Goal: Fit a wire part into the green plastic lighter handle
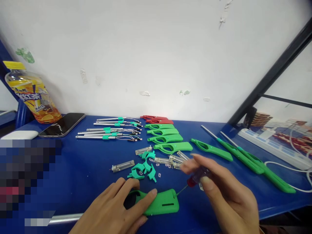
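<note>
On the blue table, my left hand (119, 208) holds down a green lighter (162, 203), its fingers over the handle and trigger opening. A metal tube (65, 218) runs out to the left from beneath that hand. My right hand (226, 191) grips a small screwdriver (195, 178) with a dark red handle. The screwdriver's thin shaft slants down to the lighter's right end, by a small hole. Just behind lie teal triggers (138, 169), clear fuel tanks (123, 165) and tiny pale pieces.
Metal tubes with wires (104, 130) lie at the back left. Green casings (173, 147) and red ones (156, 118) line the back middle. Assembled green lighters (243, 156) and a power strip (275, 148) are right. A phone (62, 125) and bottle (34, 96) stand left.
</note>
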`<state>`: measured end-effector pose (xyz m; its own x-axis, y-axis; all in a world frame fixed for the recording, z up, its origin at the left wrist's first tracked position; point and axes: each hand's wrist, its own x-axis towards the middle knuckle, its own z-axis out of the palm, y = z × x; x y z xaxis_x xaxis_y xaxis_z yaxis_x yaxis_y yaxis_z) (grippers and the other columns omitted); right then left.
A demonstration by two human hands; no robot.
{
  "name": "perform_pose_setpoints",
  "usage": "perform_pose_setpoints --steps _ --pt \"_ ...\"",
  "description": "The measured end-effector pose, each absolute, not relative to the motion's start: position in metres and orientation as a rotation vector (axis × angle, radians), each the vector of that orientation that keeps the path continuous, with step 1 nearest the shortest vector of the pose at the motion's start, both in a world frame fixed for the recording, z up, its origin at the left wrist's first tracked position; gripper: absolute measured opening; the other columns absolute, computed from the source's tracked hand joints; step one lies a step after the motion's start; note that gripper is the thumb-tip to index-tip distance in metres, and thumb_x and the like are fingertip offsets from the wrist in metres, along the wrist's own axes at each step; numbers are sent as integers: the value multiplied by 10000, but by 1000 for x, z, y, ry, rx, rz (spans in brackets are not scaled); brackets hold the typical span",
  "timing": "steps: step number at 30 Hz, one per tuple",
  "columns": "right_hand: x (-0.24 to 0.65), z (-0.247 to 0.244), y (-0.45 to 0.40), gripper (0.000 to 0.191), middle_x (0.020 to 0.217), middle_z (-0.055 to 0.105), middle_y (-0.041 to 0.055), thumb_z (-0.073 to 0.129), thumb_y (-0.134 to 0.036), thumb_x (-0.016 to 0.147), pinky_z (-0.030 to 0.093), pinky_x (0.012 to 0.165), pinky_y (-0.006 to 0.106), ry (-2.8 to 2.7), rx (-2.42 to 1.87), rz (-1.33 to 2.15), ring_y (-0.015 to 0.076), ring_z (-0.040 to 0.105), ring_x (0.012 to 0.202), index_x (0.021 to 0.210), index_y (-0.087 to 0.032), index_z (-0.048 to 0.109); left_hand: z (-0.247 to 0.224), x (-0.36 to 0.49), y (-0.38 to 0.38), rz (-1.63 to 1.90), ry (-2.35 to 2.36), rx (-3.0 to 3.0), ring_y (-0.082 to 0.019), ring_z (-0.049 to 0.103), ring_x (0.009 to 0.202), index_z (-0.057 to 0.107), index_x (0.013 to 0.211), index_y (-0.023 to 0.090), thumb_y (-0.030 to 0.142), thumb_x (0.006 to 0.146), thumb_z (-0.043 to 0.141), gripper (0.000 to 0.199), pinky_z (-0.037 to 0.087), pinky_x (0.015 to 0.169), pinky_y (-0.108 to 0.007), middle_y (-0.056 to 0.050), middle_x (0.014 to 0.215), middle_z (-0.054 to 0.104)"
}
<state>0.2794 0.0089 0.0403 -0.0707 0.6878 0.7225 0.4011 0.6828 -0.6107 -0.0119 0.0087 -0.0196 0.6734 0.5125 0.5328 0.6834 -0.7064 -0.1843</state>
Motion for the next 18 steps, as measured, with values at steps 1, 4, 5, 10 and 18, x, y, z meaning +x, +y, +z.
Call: perform_pose_setpoints --steps 1,4,5,10,18 --pt "279 40 9 349 1076 850 -40 662 -291 1174 676 775 174 -1698 -833 326 96 797 887 1476 -439 757 -25 -11 10 -696 -933 -2487 -241 806 1096 664 1617 463 298 1269 259 559 708 894 -364 -49 1318 755" --pt "279 42 8 256 910 781 -45 805 -270 1086 667 715 202 -1669 -716 296 114 751 814 1309 -393 828 -39 -10 13 -813 -905 -2444 -238 799 1067 645 1644 453 293 1262 256 569 702 885 -349 -52 1294 760" --pt "280 42 8 238 923 773 -37 816 -273 1077 665 719 204 -1678 -738 261 114 740 818 1288 -382 835 -41 -10 14 -821 -908 -2444 -238 798 1073 634 1656 454 297 1262 263 564 700 895 -346 -52 1296 761" --pt "281 41 6 442 1166 848 -9 622 -193 1160 687 786 209 -1804 -829 284 127 808 977 1536 -404 720 -44 -13 14 -829 -916 -2447 -231 790 1120 599 1681 473 327 1261 281 546 695 944 -328 -45 1316 768" --pt "278 40 11 477 1090 823 -17 668 8 1036 664 773 221 -1793 -682 224 108 780 952 1361 -314 805 -47 -11 16 -838 -908 -2448 -237 792 1111 607 1674 475 312 1264 275 552 690 934 -343 -47 1318 756"
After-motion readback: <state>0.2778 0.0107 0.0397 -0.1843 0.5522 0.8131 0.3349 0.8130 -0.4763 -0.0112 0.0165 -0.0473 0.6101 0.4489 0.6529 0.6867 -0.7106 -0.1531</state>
